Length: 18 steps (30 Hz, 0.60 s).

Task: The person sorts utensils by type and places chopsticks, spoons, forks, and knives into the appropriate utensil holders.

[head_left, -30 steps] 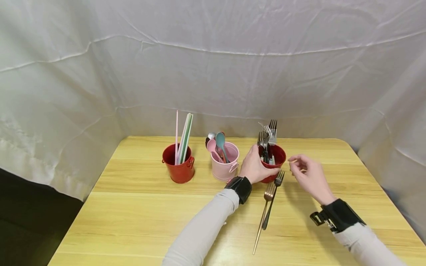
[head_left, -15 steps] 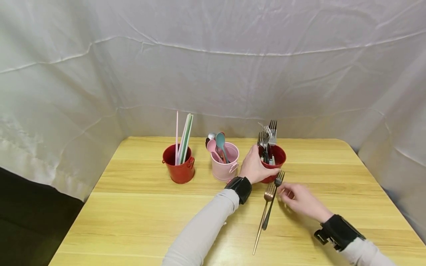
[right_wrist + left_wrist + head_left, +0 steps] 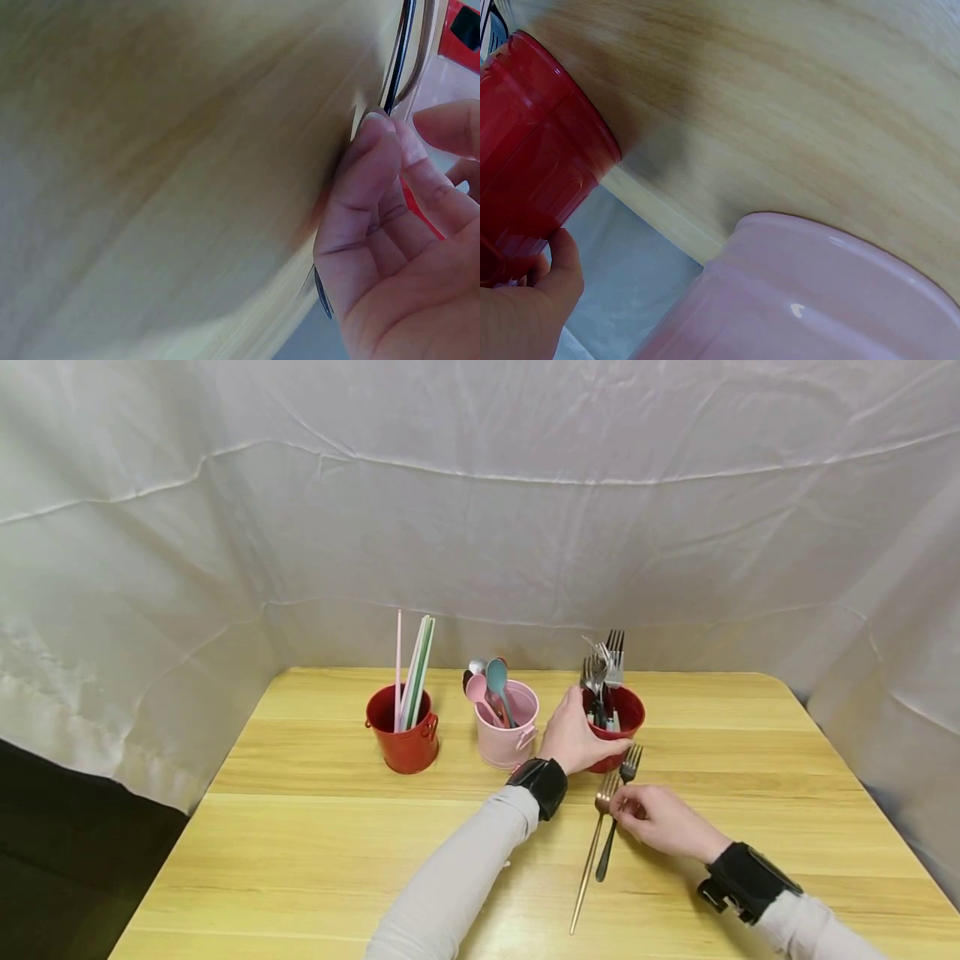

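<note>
My left hand (image 3: pixel 573 737) grips the right-hand red bucket (image 3: pixel 628 717) by its side, thumb near the front rim. Several forks (image 3: pixel 613 664) stand tines-up in that bucket. In the left wrist view, fingers curl at the red bucket (image 3: pixel 540 142). In front of it, my right hand (image 3: pixel 663 822) pinches the neck of a dark fork (image 3: pixel 604 860) lying on the table. A copper-coloured fork (image 3: pixel 587 877) lies just left of it, heads close together. The right wrist view shows the fingertips on the dark handle (image 3: pixel 402 52), part of it hidden behind them.
Left of the held bucket stands a pink bucket (image 3: pixel 498 750) of spoons, including a teal spoon (image 3: pixel 497 677) and a pink spoon (image 3: pixel 477 689). Farther left, another red bucket (image 3: pixel 407 752) holds long chopsticks (image 3: pixel 417 677). A pale curtain (image 3: pixel 480 527) hangs behind the wooden table (image 3: pixel 315 860).
My right hand has come down and left from beside the red bucket to the dark fork and taken hold of it; the fork has shifted slightly. The left hand has stayed still.
</note>
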Available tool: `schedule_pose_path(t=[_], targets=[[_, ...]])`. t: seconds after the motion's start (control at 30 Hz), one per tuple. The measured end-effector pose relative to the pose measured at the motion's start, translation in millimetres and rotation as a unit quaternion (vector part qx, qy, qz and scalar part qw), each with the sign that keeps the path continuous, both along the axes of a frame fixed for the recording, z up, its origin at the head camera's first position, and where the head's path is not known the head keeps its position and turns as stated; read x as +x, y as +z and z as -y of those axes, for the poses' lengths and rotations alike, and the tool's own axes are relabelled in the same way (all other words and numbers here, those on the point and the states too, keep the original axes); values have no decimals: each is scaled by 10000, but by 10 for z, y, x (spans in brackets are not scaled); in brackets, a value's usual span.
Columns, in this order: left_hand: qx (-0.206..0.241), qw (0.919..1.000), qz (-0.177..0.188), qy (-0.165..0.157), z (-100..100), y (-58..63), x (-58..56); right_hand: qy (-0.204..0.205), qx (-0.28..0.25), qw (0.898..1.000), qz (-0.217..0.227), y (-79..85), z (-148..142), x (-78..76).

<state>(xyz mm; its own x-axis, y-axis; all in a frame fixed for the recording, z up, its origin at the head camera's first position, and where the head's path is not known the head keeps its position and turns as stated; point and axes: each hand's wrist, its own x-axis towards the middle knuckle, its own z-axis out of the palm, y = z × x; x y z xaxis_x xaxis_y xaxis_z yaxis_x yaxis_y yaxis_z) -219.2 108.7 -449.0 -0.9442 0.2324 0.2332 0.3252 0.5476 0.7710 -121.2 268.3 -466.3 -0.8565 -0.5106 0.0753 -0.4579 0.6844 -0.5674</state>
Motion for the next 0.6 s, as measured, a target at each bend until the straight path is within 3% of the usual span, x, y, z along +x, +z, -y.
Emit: schedule_pose_path(t=[0.17, 0.4, 0.6], targets=[[7, 10000, -13, -13, 2, -2, 1, 32, 91, 9999, -58, 9, 14, -2], [45, 10000, 32, -10, 7, 8, 9, 18, 223, 9993, 316, 33, -78, 16], [45, 9999, 108, -20, 9, 13, 17, -50, 380, 9988, 318, 94, -180, 45]])
